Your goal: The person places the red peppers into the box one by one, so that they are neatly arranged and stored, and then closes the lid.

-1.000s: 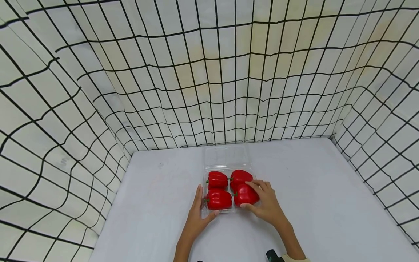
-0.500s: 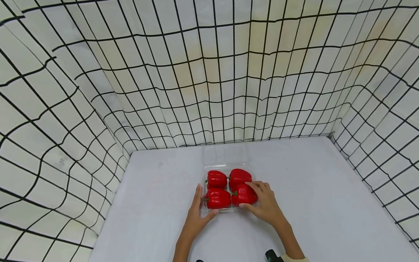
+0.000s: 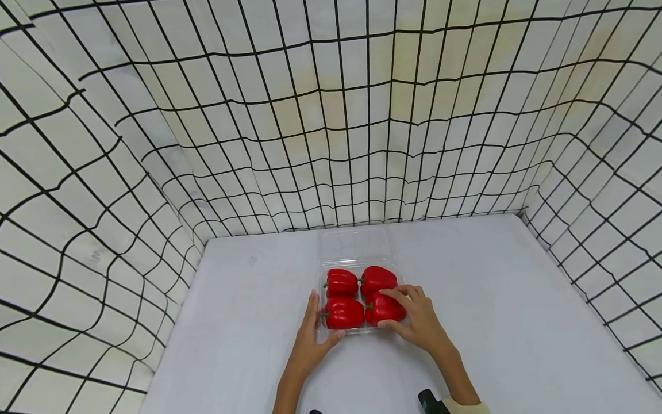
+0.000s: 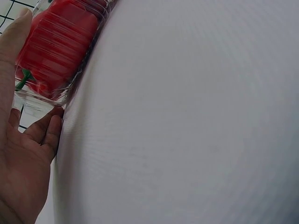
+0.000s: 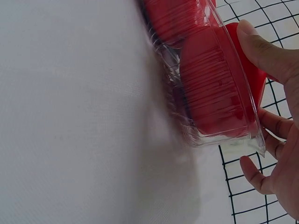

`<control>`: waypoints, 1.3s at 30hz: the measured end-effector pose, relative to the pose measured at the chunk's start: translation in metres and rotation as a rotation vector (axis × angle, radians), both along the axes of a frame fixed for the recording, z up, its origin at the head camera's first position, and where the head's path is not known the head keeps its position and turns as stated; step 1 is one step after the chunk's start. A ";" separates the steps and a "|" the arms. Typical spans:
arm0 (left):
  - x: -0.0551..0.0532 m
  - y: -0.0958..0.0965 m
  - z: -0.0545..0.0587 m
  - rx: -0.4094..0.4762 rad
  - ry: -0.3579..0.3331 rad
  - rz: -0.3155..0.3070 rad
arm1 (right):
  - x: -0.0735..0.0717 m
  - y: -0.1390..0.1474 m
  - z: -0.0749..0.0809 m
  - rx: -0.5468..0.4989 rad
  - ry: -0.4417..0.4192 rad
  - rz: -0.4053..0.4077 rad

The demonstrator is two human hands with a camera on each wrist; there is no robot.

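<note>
Several red bell peppers [image 3: 342,282] with green stems sit in two rows in an open clear plastic clamshell container [image 3: 357,331]. My right hand [image 3: 421,319] grips the front right bell pepper [image 3: 384,309], thumb at its near side and fingers over its far side. In the right wrist view this pepper [image 5: 212,81] bulges above the container's rim. My left hand [image 3: 310,339] rests at the container's front left corner, fingers extended along the left wall and thumb at the front rim. The left wrist view shows the front left pepper [image 4: 56,46] through the ribbed plastic wall.
The container's clear lid [image 3: 357,246] lies folded back behind it on the white table [image 3: 248,322]. A black grid netting [image 3: 338,115] over white sheeting encloses the back and sides. A dark wrist device [image 3: 430,401] shows by the right sleeve.
My right fingers have moved slightly left over the top of the front right pepper, which has shifted a little left with them. My left hand stays at the container's corner.
</note>
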State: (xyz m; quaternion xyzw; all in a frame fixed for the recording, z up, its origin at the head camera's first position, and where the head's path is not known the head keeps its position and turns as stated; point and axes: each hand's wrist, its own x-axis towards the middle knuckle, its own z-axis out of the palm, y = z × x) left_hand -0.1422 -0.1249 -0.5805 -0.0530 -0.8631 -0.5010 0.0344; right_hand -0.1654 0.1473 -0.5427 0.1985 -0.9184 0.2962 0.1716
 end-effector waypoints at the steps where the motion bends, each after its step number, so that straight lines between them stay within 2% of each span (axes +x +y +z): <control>1: 0.000 0.000 0.000 -0.001 0.000 0.001 | -0.001 0.000 0.000 0.007 -0.001 -0.002; 12: 0.001 0.001 0.004 0.005 -0.018 0.003 | 0.000 -0.002 -0.001 0.034 -0.033 -0.023; 19: 0.001 0.000 0.004 -0.009 -0.018 0.006 | 0.000 -0.003 -0.002 0.032 -0.011 -0.022; 30: 0.002 0.002 0.003 -0.007 -0.023 0.003 | 0.000 -0.002 -0.003 0.032 -0.029 -0.020; 39: 0.001 0.001 0.004 -0.005 -0.010 0.000 | -0.002 -0.006 0.002 0.082 -0.047 -0.059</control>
